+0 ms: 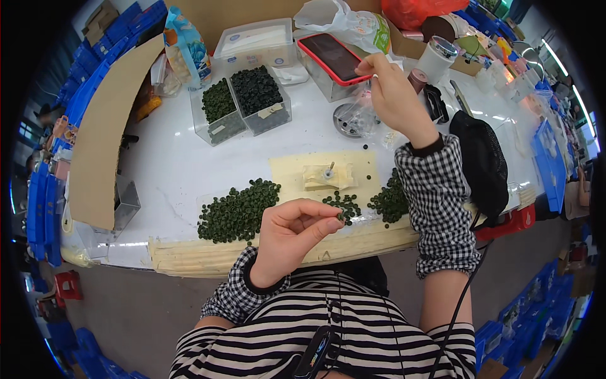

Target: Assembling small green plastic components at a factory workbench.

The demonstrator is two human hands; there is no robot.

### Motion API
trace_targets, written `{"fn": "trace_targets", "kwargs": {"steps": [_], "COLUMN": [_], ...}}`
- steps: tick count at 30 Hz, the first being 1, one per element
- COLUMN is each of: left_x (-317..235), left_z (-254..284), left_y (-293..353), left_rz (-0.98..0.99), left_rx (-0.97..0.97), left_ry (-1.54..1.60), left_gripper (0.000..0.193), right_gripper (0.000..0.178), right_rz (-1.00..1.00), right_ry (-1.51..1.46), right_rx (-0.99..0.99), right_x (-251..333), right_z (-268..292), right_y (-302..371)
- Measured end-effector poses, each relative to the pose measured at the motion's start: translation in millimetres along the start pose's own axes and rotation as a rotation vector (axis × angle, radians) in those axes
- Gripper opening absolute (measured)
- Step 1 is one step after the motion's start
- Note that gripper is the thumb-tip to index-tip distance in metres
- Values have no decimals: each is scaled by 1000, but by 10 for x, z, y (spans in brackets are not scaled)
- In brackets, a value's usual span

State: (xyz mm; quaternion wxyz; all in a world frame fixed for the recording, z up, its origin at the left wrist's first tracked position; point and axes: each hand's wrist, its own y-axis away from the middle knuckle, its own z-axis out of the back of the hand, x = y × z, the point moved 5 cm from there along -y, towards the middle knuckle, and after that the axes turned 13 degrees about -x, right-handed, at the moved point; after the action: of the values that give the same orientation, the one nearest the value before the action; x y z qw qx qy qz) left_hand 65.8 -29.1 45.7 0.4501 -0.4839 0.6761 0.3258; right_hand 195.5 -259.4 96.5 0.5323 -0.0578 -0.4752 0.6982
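Observation:
My left hand point(293, 237) hovers over the near edge of the table, thumb and forefinger pinching a small dark green ring-like piece point(341, 216). Up at the back, my right hand point(399, 95) has its fingers curled at the near right corner of a phone point(333, 57) in a red case. The phone lies tilted over a clear plastic box point(325, 82). Between the hands stands a small taped block with an upright metal pin point(329, 172). Loose green pieces form a large pile point(237, 211) left of my left hand, a small scatter point(346, 203) just beyond its fingertips and another pile point(391, 199) by my right sleeve.
Two clear bins of green pieces point(218, 104) and darker pieces point(257, 91) stand at the back left. A cardboard sheet point(113, 132) rises at the left. A black mesh bag point(481, 164) lies beside my right forearm. A round metal dish point(349, 121) and a white jar point(437, 55) are nearby.

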Motion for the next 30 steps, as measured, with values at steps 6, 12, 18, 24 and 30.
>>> {"fn": "trace_targets", "kwargs": {"steps": [6,12,18,24,30], "left_x": [-10,-4,-2,-17,-51], "left_z": [77,149,185,184,238], "left_y": [-9,-19,-36,-42,-50], "left_rz": [2,3,13,8,-25], "left_rx": [-83,-77,-87,-94,-133], "left_ry": [-2,-21,-12,0,11], "left_gripper": [12,12,13,12,12], "right_gripper": [28,28,30,30,22], "right_rz": [-161,-194,-186,-237,113], "right_ry": [5,23,42,134,-103], "right_rx": [69,197,224,247,-23], "right_x": [-511,-772,-783,-717,133], "right_z": [-326,-606,-758,-636,74], "right_y": [-631,-715,-721,-749,-734]}}
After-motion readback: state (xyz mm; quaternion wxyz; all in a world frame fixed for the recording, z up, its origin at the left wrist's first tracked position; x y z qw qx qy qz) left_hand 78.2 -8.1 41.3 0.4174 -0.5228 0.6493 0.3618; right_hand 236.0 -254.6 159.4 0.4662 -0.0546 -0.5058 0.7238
